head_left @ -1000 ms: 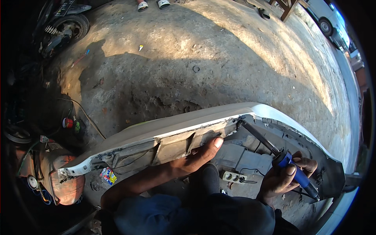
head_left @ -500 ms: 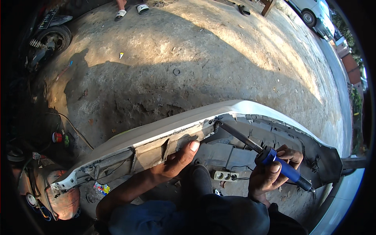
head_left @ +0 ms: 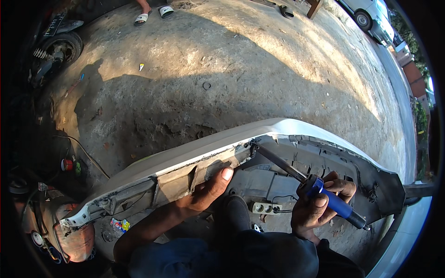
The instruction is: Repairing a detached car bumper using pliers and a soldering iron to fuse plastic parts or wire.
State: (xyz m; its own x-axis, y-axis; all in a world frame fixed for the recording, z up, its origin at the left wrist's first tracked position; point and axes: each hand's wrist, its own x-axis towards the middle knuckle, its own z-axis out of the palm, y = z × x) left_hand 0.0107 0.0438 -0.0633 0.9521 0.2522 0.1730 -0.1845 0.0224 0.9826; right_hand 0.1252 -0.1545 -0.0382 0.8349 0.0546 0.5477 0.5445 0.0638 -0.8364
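Note:
Across my lap lies a white car bumper point(head_left: 218, 139), its dark, ribbed inner side facing me. My left hand point(head_left: 208, 191) is closed on the inner flange of the bumper, thumb on top and the other fingers hidden beneath. In my right hand point(head_left: 320, 204) is a blue-handled soldering iron point(head_left: 340, 204), gripped between thumb and fingers. Its long metal barrel slants up to the left, and the tip meets a dark, rough spot on the bumper's inner edge near the bend. Blackened marks run along that edge to the left.
A white power strip point(head_left: 265, 208) with a black cable lies beside my shoe point(head_left: 237, 213). Left stand a rusty orange tank point(head_left: 76, 241) with a gauge and a motorcycle wheel point(head_left: 62, 48). Another person's sandalled foot point(head_left: 141, 17) shows at the top. A vehicle point(head_left: 373, 21) is parked top right.
The soldering iron and my right hand have shifted very slightly left and down, with the tip still at the same spot. My left hand keeps its hold on the bumper.

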